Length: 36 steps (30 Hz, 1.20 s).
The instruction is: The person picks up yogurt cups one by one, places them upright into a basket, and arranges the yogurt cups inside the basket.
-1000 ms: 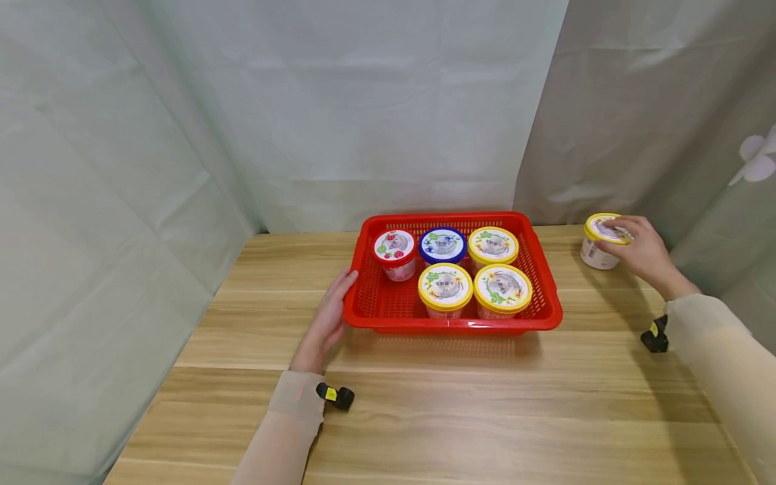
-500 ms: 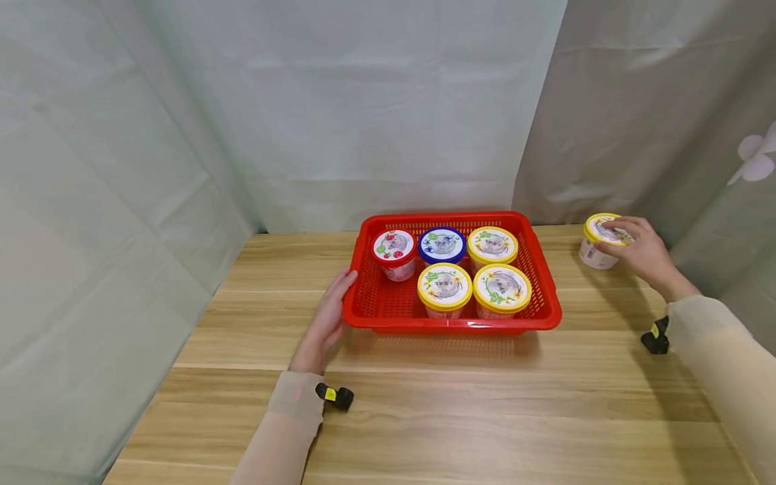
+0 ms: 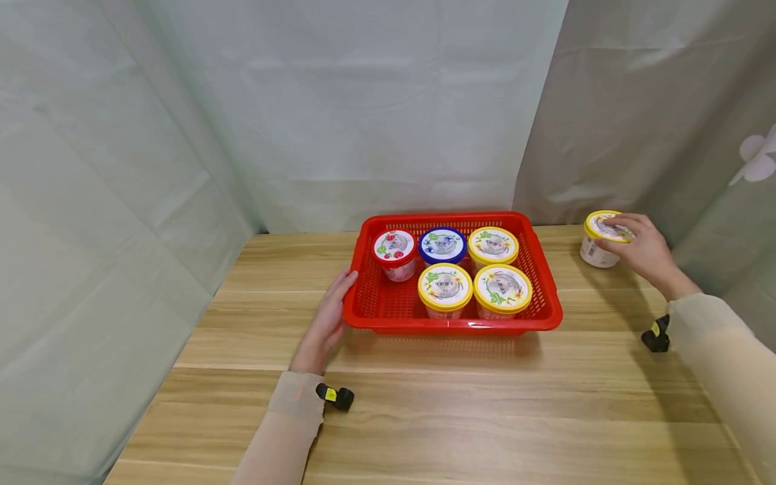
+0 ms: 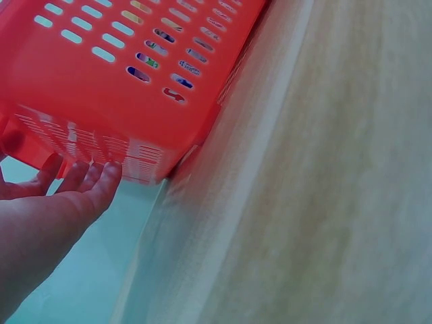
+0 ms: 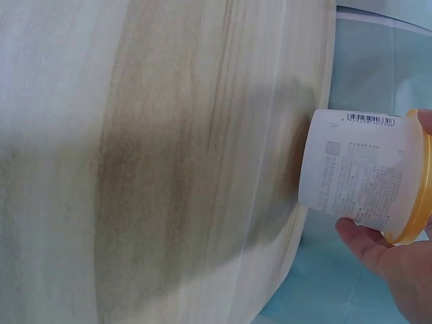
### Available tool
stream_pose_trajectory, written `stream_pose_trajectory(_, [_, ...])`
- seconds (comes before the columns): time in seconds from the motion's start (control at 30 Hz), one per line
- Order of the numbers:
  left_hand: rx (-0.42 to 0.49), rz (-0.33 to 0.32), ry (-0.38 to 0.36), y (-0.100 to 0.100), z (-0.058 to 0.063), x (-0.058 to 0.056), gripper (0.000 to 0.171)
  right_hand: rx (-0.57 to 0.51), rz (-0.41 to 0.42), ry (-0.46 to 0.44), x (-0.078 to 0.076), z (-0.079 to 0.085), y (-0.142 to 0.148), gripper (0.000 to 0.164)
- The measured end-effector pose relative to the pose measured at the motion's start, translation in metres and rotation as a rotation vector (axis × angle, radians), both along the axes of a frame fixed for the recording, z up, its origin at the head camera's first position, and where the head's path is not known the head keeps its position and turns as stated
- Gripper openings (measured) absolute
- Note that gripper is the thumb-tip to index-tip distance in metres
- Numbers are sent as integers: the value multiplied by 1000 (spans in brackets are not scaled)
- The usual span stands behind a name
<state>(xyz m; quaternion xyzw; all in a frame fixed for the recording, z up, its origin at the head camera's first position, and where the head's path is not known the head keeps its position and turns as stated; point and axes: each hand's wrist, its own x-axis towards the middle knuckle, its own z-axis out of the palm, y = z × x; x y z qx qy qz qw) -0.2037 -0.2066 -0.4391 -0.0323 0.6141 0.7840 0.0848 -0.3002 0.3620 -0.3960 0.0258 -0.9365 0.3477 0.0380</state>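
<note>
On the table stands a red plastic basket point(image 3: 388, 325) with slotted walls. In it are an ice cream cup with a red lid point(image 3: 394, 248), one with a blue lid point(image 3: 443, 245), and three yellow-lidded ones, such as the front right cup point(image 3: 502, 288). My left hand point(image 3: 330, 313) touches the basket's left end; in the left wrist view its fingertips point(image 4: 111, 170) meet the outer wall. At the far right, my right hand point(image 3: 645, 252) holds another yellow-lidded ice cream cup point(image 5: 358, 169) around its lid, thumb and fingers on opposite sides. The cup is upright, close over the tabletop.
The wooden table point(image 3: 424, 417) ends at the back against a pale curtain point(image 3: 364, 135). A darker curtain point(image 3: 606, 121) hangs close behind the right hand's cup. Dark wrist cameras point(image 3: 342, 397) are strapped on both sleeves.
The right hand's cup has shifted very slightly up in the head view. Left hand, basket and the cups inside stay where they were.
</note>
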Motion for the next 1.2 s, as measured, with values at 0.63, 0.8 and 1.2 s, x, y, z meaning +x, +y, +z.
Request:
stream_pose_trajectory(0.63, [15, 17, -2, 2, 2, 1, 57, -13, 3, 49, -2, 14, 0, 66])
stream_pose_trajectory(0.8, [20, 13, 3, 2, 2, 1, 58, -11, 12, 53, -2, 21, -1, 68])
stream_pose_trajectory(1.2, [21, 19, 4, 2, 2, 0, 57, -22, 30, 89, 1, 37, -16, 67])
